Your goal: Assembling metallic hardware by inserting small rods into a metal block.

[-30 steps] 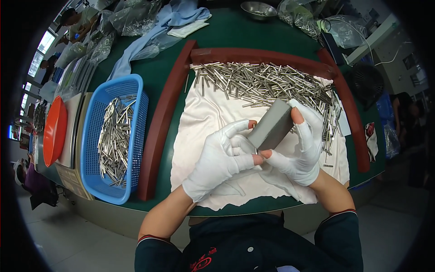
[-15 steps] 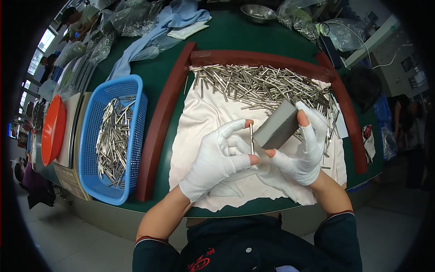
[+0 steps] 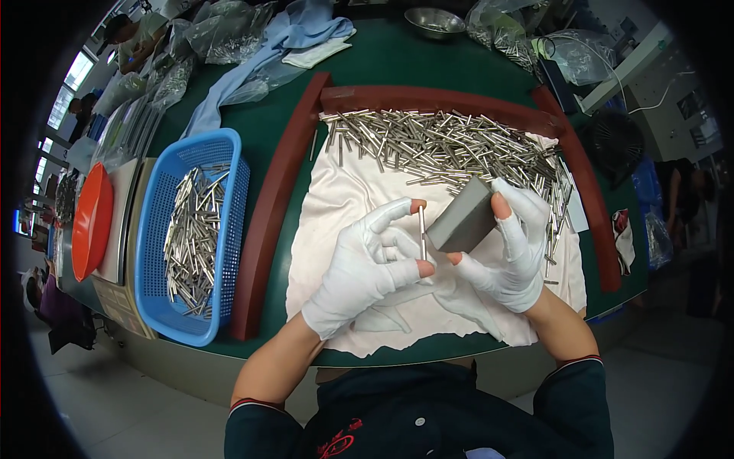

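Note:
My left hand (image 3: 367, 260), in a white glove with bare thumb and fingertips, pinches a thin metal pin (image 3: 423, 233) upright by its two ends. My right hand (image 3: 508, 249), gloved the same way, grips a grey rectangular block (image 3: 466, 216) between thumb and fingers. The block is tilted, with its lower left corner close beside the pin; whether they touch I cannot tell. Both hands are above a pale cloth (image 3: 336, 206). Beyond them a heap of metal pins (image 3: 428, 141) lies on the cloth, partly hidden by the block and my right hand.
Dark red bars (image 3: 269, 222) frame the cloth on the left, back and right. To the left stands a blue basket (image 3: 237, 183) of pins, beside an orange-red dish (image 3: 92, 222). Plastic bags, a blue cloth (image 3: 306, 30) and a metal bowl (image 3: 436, 23) lie at the back of the green table.
My right hand has tipped the grey block slightly, its upper end dropping a little. My left hand and the pin have barely shifted.

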